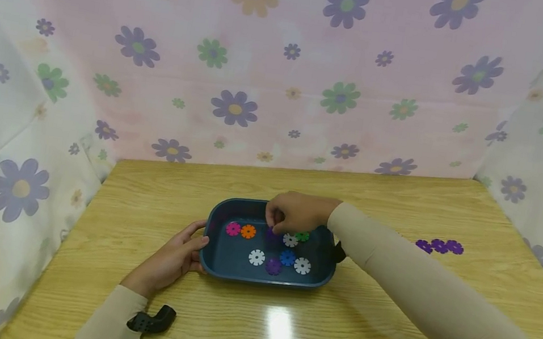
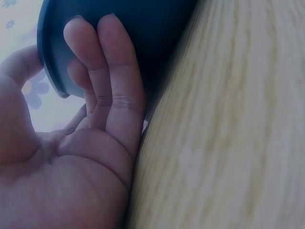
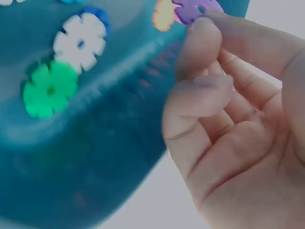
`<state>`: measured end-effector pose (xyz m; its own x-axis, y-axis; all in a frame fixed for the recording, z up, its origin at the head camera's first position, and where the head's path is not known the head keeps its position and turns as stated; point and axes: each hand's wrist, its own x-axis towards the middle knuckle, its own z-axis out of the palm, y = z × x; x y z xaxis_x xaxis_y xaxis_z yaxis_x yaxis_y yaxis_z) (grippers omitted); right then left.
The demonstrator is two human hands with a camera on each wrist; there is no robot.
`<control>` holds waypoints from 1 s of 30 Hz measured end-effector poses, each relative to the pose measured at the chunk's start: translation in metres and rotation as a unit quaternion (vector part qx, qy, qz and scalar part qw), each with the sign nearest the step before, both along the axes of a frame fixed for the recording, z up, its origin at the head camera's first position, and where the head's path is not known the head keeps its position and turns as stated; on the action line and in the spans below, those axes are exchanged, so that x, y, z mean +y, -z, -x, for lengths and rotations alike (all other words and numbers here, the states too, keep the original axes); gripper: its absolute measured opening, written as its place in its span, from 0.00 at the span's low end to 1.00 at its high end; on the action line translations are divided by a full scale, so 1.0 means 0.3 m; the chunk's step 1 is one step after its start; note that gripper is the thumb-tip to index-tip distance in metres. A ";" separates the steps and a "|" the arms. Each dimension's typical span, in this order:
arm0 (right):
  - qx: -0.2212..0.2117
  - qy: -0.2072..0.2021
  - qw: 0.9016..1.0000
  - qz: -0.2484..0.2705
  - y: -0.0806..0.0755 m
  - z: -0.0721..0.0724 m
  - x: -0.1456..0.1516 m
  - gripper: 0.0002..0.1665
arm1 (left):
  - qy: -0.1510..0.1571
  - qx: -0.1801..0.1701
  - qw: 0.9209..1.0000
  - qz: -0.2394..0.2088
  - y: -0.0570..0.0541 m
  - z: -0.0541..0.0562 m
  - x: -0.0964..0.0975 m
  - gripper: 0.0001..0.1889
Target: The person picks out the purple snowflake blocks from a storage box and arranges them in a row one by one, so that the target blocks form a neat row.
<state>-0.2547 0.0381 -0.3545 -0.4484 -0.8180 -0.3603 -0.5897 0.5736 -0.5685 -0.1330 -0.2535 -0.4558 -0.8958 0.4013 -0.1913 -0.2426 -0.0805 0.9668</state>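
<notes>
A dark blue plastic basin [image 1: 262, 281] sits on the table, and my left hand [image 1: 171, 262] grips its left side. The thumb lies over the rim while the other fingers press the outer wall [image 2: 119, 14]. Over the back of the basin, my right hand [image 1: 303, 212] pinches a purple snowflake disc [image 3: 189, 10] between thumb and index finger. Inside lie loose discs: pink [image 1: 233, 228], orange [image 1: 248, 232], green [image 1: 301, 236], blue [image 1: 288, 258], another purple one [image 1: 273, 266] and several white ones [image 1: 257, 257]. The right hand partly hides the back rim.
On the wooden table [image 1: 155, 188], three purple discs [image 1: 439, 246] lie in a row to the right, past the right forearm. Flower-printed cloth [image 1: 263, 77] surrounds the table at the back and sides. A black wrist strap [image 1: 151, 320] sits on the left sleeve.
</notes>
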 end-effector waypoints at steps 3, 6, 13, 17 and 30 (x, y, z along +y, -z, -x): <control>0.005 0.023 0.999 0.042 -0.041 0.004 0.056 0.02 | -0.001 0.003 1.000 0.003 0.000 -0.003 -0.003 0.33; 0.022 0.058 0.995 0.080 -0.066 0.013 0.135 0.03 | -0.001 0.003 1.000 0.009 0.001 -0.005 -0.006 0.34; 0.053 0.156 0.978 0.127 -0.057 0.034 0.375 0.04 | 0.002 0.004 1.000 0.011 0.008 -0.005 -0.007 0.34; 0.095 0.203 0.965 0.133 -0.046 0.008 0.510 0.03 | 0.005 0.007 1.000 0.009 0.007 -0.005 -0.003 0.34; 0.158 0.337 0.923 0.098 0.009 -0.066 0.816 0.11 | 0.002 0.005 1.000 0.009 0.008 -0.011 -0.001 0.33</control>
